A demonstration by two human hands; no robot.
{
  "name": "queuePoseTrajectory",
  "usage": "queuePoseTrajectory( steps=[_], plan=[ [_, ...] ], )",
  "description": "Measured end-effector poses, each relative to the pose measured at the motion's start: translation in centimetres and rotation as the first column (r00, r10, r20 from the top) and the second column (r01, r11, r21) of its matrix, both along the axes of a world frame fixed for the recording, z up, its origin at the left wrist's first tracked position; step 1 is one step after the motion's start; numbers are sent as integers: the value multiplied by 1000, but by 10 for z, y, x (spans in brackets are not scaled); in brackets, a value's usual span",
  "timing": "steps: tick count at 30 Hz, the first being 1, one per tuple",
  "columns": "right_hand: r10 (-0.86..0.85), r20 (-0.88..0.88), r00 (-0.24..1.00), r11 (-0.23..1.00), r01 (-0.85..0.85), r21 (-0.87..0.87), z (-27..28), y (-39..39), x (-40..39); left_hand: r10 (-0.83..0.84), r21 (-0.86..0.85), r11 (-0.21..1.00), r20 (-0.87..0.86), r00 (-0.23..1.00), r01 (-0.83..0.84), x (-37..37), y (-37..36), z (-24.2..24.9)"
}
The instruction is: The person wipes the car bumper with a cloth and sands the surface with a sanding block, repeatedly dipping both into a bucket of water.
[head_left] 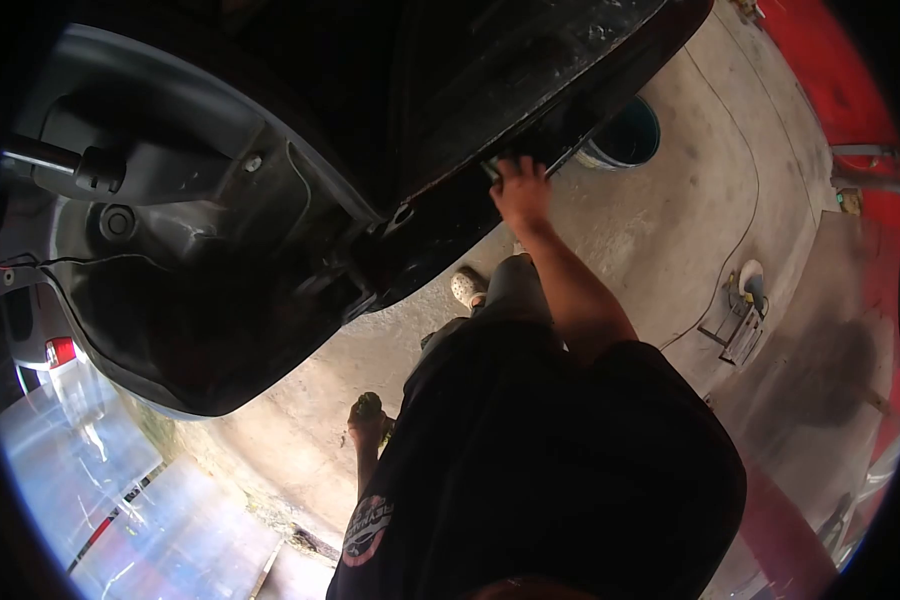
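Observation:
My right hand (522,192) reaches forward, its fingers spread over the lower edge of a glossy black vehicle panel (455,225). A small pale edge shows beside the fingertips. Down at my left side hangs my left hand (366,428), its fingers closed around a dark greenish thing (368,404) whose kind I cannot tell. Left of the panel opens a dark moulded trim interior (200,260), with a metal strut (45,152) across its upper part.
A dark bucket (582,155) stands on the concrete floor (670,220) just beyond the panel. Further right lies a metal-framed tool (740,325) with a cable (755,190). A red surface (820,80) bounds the right, and a vehicle with a red tail light (60,351) stands at left.

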State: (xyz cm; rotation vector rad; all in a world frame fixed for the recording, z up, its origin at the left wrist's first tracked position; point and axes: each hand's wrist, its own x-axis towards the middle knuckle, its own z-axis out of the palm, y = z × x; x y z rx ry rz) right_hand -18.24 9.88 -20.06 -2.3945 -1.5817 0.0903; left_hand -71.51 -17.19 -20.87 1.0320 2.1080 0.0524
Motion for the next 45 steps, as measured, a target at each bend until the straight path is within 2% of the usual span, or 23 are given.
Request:
queuePoseTrajectory(
  steps=[2, 4, 5, 8, 10, 11, 14, 16, 18, 20, 22, 23, 26, 28, 29, 32, 33, 35, 36, 38, 40, 42, 45],
  plan=[
    [-15, -5, 1000, 999, 15, 39, 10, -1, -6, 21, -13, 1000, 62, 998, -21, -11, 0, -9],
    [55, -47, 997, 998, -57, -41, 7, -9, -37, -6, -50, 999, -27, 1000, 5, -4, 5, -3],
    [152, -30, 988, 987, -153, -48, 8, -16, -55, -21, -70, 997, -71, 997, 16, 2, 9, 3],
    [232, -65, 971, 972, -233, -15, 5, -21, -62, -34, -11, 999, -19, 999, 33, 2, 10, 3],
    [170, -49, 984, 983, -173, -65, 11, -12, -32, -42, -32, 999, -48, 998, 40, 4, 15, 5],
    [93, -40, 995, 996, -92, 15, 6, -5, -15, -43, -43, 998, -61, 997, 40, 5, 16, 5],
    [3, -74, 997, 1000, -1, 23, 10, 1, -15, 12, -10, 1000, 25, 1000, -12, -4, 11, -1],
    [95, -99, 991, 994, -101, -51, 14, -17, -48, -12, -15, 1000, -11, 1000, 12, -1, 11, 5],
    [248, -116, 962, 968, -243, 59, -5, -37, -75, -34, -18, 999, -15, 999, 34, 3, 12, 7],
    [289, -39, 957, 957, -288, 22, 1, -31, -59, -47, -17, 999, 4, 999, 47, -6, 6, -5],
    [210, -5, 978, 975, -210, -66, 14, -16, -21, -34, 12, 999, 13, 999, 34, -14, 3, -11],
    [105, 17, 994, 994, -105, 7, 6, -8, -2, -34, 1, 999, 0, 999, 34, -8, 8, -2],
    [-64, -89, 994, 998, 64, -9, 12, 3, 3, 1, -5, 1000, 11, 1000, -1, 3, 15, 19],
    [6, -132, 991, 999, -11, -37, 3, -13, -32, -5, 16, 1000, 29, 1000, 5, 3, 20, 16],
    [39, -223, 974, 993, -62, -98, 22, -25, -58, -26, 30, 999, 31, 999, 25, -8, 15, 1],
    [125, -313, 942, 991, -135, -10, 13, -46, -87, -8, 97, 995, 129, 992, -5, -28, 4, -33],
    [96, -273, 957, 994, -105, -19, 12, -41, -77, 9, 122, 992, 177, 984, -31, -25, 8, -29],
    [35, -191, 981, 998, -43, -38, 12, -20, -34, -17, 73, 997, 83, 996, 11, -15, 18, -13],
    [-46, -184, 982, 999, 44, -16, 16, -10, -16, -31, 47, 998, 38, 999, 29, -3, 27, 4],
    [-95, -195, 976, 996, 92, -23, 17, -1, -9, -3, 49, 999, 76, 997, -1, -2, 27, 11],
    [-38, -242, 969, 996, 17, -90, 23, -15, -35, -6, 38, 999, 83, 997, 3, 0, 33, 9],
    [75, -257, 964, 992, -97, -77, 12, -36, -71, -34, 2, 999, 49, 998, 34, -10, 27, -4],
    [88, -272, 958, 985, -124, -119, 16, -39, -72, -62, 95, 994, 171, 983, 46, -47, 5, -58]
  ],
)
